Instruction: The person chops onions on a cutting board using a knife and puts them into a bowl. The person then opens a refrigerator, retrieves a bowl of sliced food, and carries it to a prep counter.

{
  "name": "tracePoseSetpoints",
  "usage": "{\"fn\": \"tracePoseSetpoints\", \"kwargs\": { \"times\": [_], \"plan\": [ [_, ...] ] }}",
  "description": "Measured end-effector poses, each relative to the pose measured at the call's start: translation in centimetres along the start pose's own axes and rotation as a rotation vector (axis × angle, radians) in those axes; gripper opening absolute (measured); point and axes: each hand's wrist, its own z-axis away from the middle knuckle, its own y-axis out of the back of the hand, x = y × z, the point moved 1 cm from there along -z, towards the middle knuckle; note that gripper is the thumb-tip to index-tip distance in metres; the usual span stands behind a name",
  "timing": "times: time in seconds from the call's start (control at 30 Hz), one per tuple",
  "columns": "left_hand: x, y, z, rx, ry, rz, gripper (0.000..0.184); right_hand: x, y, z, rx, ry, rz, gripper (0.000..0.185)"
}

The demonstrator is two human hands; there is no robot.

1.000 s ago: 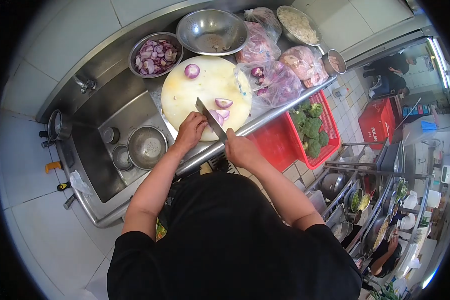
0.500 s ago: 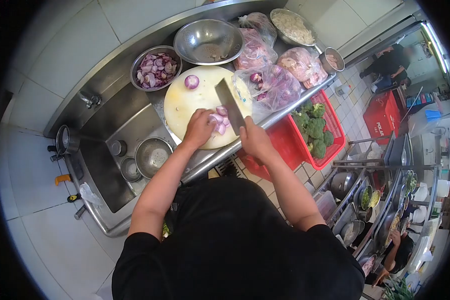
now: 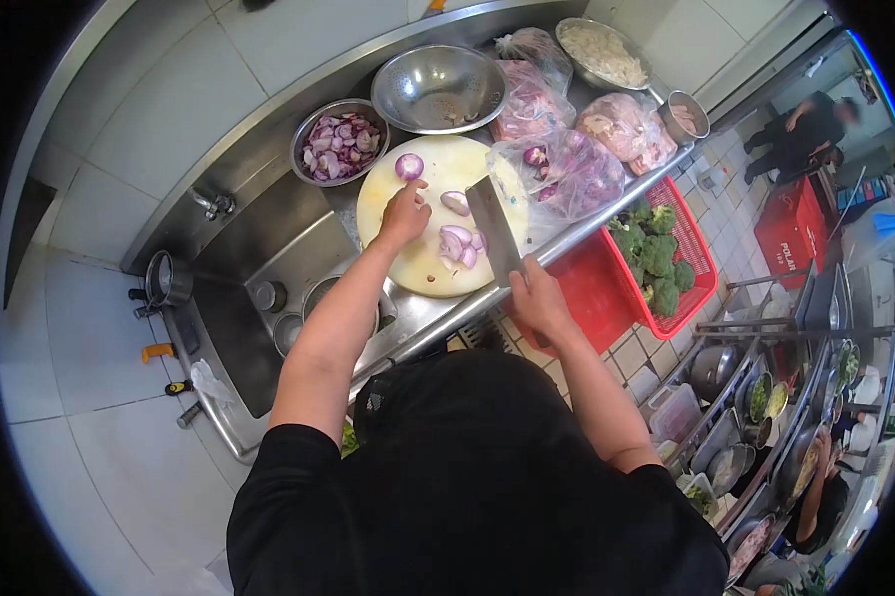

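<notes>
Head camera view: the hands are apart over the cutting board [image 3: 380, 191]. The right hand [image 3: 540, 298] is wrapped around the handle of a knife [image 3: 495, 233]; the left hand [image 3: 404, 216], fingers loosely parted, holds nothing and is just beside a whole onion [image 3: 409, 167] on the board; whether it touches cannot be told. Onion pieces [image 3: 460, 246] lie between left hand and blade. The onion's round side could roll under a light grip, and a careless blade swing could nick the left hand. A metal bowl [image 3: 296, 149] contains cut onions, a plastic bag [image 3: 579, 184] more onions, and a red basket [image 3: 704, 273] broccoli [image 3: 658, 254].
</notes>
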Motion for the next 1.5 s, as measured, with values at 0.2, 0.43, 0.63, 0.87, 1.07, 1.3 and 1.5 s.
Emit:
{"fn": "tracePoseSetpoints", "kwargs": {
  "times": [0.2, 0.43, 0.63, 0.87, 1.07, 1.3, 1.5],
  "plan": [
    [3.4, -1.8, -0.1, -0.181, -0.214, -0.090, 0.062, 0.1, -0.2, -0.8, 0.047, -0.024, -0.020, 0.024],
    [2.8, -0.9, -1.6, -0.355, -0.165, -0.197, 0.046, -0.2, 0.7, -0.3, -0.100, -0.140, -0.195, 0.026],
    [-1.5, 4.1, 0.2, 0.236, 0.062, 0.144, 0.027, -0.7, -1.4, 0.5, -0.280, 0.031, -0.159, 0.029],
    [-4.5, 7.7, 5.9, 0.254, 0.145, 0.492, 0.029, 0.2, -5.6, -1.5, -0.467, 0.138, -0.086, 0.032],
    [-0.8, 3.7, 7.9, -0.111, 0.186, 0.271, 0.037, 0.2, -3.4, -3.0, -0.335, 0.108, 0.095, 0.029],
    [2.6, 1.3, 8.2, -0.116, 0.059, -0.057, 0.037, -2.3, -1.1, -0.8, -0.261, 0.085, 0.264, 0.023],
    [1.6, 1.1, 9.0, -0.210, -0.226, 0.020, 0.037, -1.9, -1.3, 1.2, -0.284, 0.059, 0.311, 0.021]
  ]
}}
